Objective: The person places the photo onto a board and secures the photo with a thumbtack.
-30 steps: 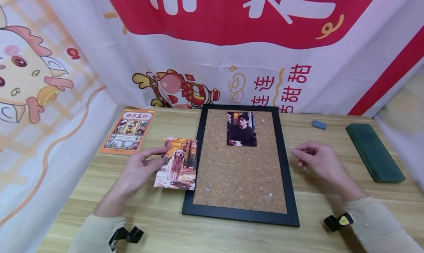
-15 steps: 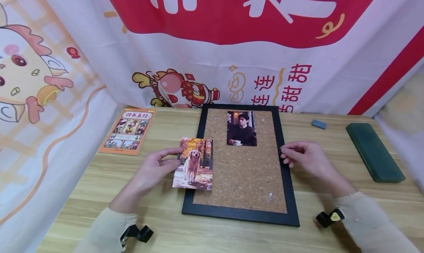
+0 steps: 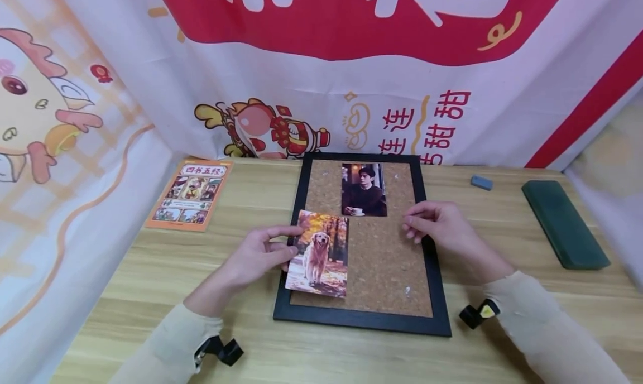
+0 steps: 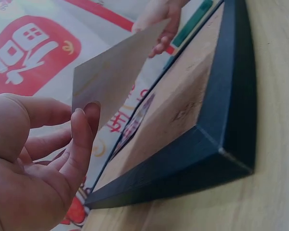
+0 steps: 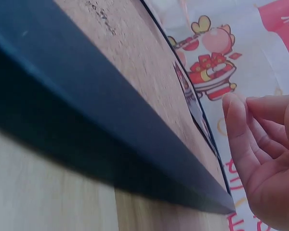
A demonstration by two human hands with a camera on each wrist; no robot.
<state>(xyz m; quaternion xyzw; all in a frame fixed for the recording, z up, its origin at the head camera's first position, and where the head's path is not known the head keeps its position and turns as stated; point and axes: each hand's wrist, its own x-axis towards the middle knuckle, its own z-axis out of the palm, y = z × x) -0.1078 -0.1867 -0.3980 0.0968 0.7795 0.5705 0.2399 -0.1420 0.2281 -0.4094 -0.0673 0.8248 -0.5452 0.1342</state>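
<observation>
My left hand (image 3: 263,255) pinches the left edge of a photo of a golden retriever (image 3: 321,255) between thumb and fingers. In the left wrist view, the pale back of this photo (image 4: 115,72) shows, tilted above the board. A corkboard (image 3: 377,261) with a black frame lies below it on the table. On its upper part lies a photo of a seated person with a cup (image 3: 364,190). Over the board's right edge is my right hand (image 3: 437,222), fingers curled, thumb against the index finger (image 5: 238,113). Nothing shows between those fingertips.
Small clear shiny pieces (image 3: 407,289) sit near the board's corners; one corner is covered by the dog photo. An orange booklet (image 3: 191,194) lies at left. A blue eraser-like block (image 3: 481,182) and a dark green case (image 3: 565,225) lie at right. Printed cloth hangs behind.
The left hand has carried the dog photo rightward from beside the frame to over the board's lower left. My right hand has moved left, from beside the frame to over its right edge.
</observation>
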